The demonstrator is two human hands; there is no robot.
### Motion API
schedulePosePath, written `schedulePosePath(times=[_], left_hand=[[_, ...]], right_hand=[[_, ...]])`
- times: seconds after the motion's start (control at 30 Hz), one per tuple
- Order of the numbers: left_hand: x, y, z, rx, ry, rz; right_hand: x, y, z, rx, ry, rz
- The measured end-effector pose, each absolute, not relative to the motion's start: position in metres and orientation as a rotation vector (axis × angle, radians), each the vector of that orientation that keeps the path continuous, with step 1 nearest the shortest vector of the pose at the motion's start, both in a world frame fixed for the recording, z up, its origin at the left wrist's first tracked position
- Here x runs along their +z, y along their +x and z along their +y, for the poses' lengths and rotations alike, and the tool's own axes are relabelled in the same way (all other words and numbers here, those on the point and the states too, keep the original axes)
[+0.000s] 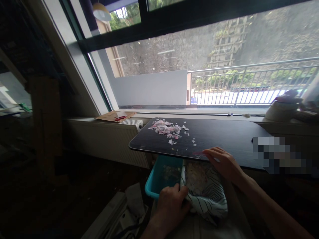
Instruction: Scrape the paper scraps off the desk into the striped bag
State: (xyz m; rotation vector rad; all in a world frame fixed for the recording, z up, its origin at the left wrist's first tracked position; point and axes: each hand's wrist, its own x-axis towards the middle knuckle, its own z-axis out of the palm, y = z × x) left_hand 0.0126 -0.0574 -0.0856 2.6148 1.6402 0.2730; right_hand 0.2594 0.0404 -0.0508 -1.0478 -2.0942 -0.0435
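Holding patterned cloth (206,196) bunched below bench (224,136) edge, left hand (170,205) grip clamped on it | right hand (223,162) at the edge, grip unclear | paper scraps (165,127) heaped far side | likely best: hold cloth mouth tight under edge.

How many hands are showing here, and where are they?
2. The left hand grips the patterned cloth beside the blue bin; the right hand rests at the near edge of the dark table. None other visible.
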Motion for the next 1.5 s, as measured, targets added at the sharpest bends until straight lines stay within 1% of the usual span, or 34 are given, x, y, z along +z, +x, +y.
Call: schedulePosePath(times=[0.2,0.3,0.6,0.83,1.03,1.3,1.5], left_hand=[[-0.089,0.012,-0.057,0.306,2.599,1.654],[-0.088,0.013,-0.057,0.295,2.593,1.644],[-0.078,0.016,-0.060,0.231,2.652,1.589],[-0.081,0.014,-0.061,0.237,2.656,1.601],[-0.080,0.015,-0.062,0.253,2.635,1.599],[-0.081,0.015,-0.063,0.248,2.618,1.614],[-0.079,0.013,-0.063,0.265,2.596,1.639]], right_hand=[[-0.045,0.251,0.115,-0.247,-1.478,-1.898],[-0.050,0.242,0.127,-0.273,-1.557,-1.933],[-0.052,0.194,0.071,-0.308,-1.321,-2.143],[-0.052,0.155,0.042,-0.226,-1.102,-2.209],[-0.055,0.169,0.052,-0.164,-1.121,-2.098],[-0.044,0.168,0.046,-0.037,-1.047,-2.170],[-0.037,0.167,0.092,-0.068,-1.171,-2.050]])
